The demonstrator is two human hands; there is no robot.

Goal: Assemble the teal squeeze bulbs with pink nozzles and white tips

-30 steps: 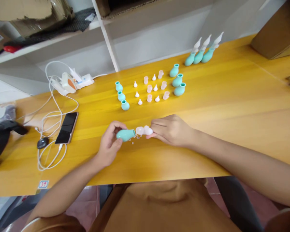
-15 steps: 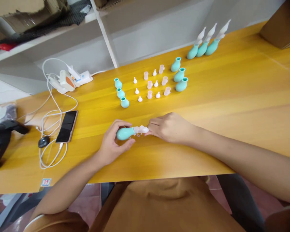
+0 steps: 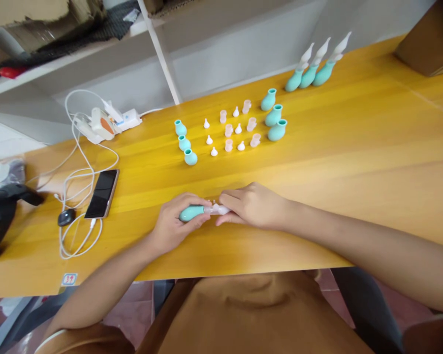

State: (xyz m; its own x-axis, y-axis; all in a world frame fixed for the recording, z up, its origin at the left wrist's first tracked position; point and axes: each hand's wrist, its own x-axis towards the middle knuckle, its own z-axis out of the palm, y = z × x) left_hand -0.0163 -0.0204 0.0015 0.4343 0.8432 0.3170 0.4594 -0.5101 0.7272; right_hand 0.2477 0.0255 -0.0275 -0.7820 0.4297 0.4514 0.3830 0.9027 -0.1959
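My left hand (image 3: 173, 223) is closed around a teal rubber bulb (image 3: 190, 213) lying just above the yellow table (image 3: 354, 162). My right hand (image 3: 253, 205) pinches a clear pinkish nozzle piece (image 3: 217, 210) that sits against the bulb's mouth. The two hands meet at the table's near middle. Farther back lie rows of parts: three small teal bulbs (image 3: 185, 143), small white tips (image 3: 209, 140), several clear pink cups (image 3: 228, 130), and three larger teal bulbs (image 3: 275, 115).
Three put-together teal bulbs with white nozzles (image 3: 312, 69) lie at the far right. A phone (image 3: 102, 193), white cables (image 3: 77, 172) and a power strip (image 3: 109, 122) sit left. A black device (image 3: 2, 211) is at the far left, a cardboard box (image 3: 426, 42) at the right.
My hands have closed together: the clear nozzle piece, apart from the bulb a second ago, now sits at its mouth. Both hands sank slightly toward the table.
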